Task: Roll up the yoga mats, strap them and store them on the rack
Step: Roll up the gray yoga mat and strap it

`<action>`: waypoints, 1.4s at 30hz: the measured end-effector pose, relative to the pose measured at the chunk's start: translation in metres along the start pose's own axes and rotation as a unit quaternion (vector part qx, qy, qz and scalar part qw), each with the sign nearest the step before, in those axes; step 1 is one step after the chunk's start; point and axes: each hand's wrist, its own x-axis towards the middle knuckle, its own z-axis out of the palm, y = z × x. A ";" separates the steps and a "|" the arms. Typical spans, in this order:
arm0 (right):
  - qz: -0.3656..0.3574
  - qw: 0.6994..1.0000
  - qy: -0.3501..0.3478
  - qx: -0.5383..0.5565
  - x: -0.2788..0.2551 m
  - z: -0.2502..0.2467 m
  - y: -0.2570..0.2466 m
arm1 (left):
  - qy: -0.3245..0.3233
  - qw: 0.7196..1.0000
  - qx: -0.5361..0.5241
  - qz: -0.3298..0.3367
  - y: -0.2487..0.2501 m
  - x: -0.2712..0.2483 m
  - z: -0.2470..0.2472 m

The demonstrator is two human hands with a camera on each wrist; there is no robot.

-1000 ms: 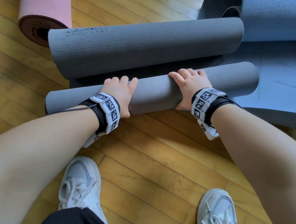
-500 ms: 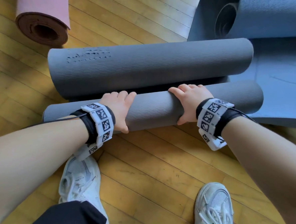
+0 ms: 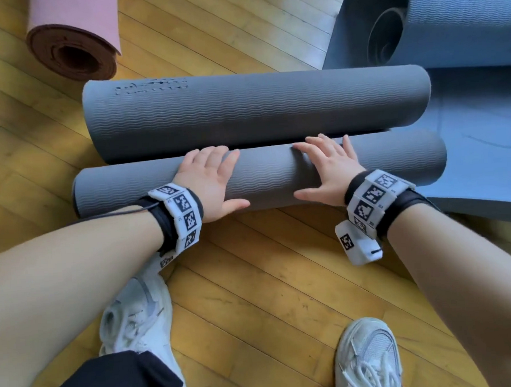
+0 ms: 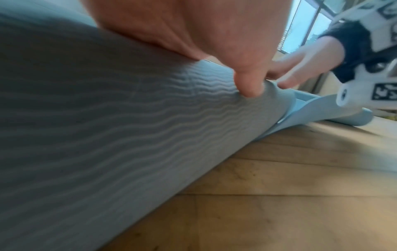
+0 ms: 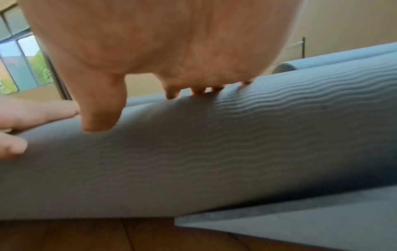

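Observation:
A grey ribbed yoga mat lies on the wooden floor with both ends rolled: a thin near roll (image 3: 265, 177) (image 4: 107, 135) (image 5: 214, 152) and a thicker far roll (image 3: 255, 106). The two rolls almost touch. My left hand (image 3: 210, 178) (image 4: 214, 42) lies palm-down on the near roll, fingers stretched over its top. My right hand (image 3: 327, 168) (image 5: 171, 51) presses flat on the same roll a little to the right, thumb spread toward the left hand.
A rolled pink mat (image 3: 74, 34) lies at the far left. A blue mat (image 3: 462, 31), partly rolled, spreads at the far right under the grey mat's end. My two white sneakers (image 3: 136, 317) (image 3: 366, 360) stand on the floor (image 3: 268, 282) near me.
Both hands have flattened from a curled grip and pushed the near roll away. The near roll has grown and closed up against the far roll.

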 end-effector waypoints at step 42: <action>0.110 0.993 -0.031 -0.020 0.015 0.006 -0.023 | -0.040 0.999 -0.023 -0.013 -0.005 -0.001 0.004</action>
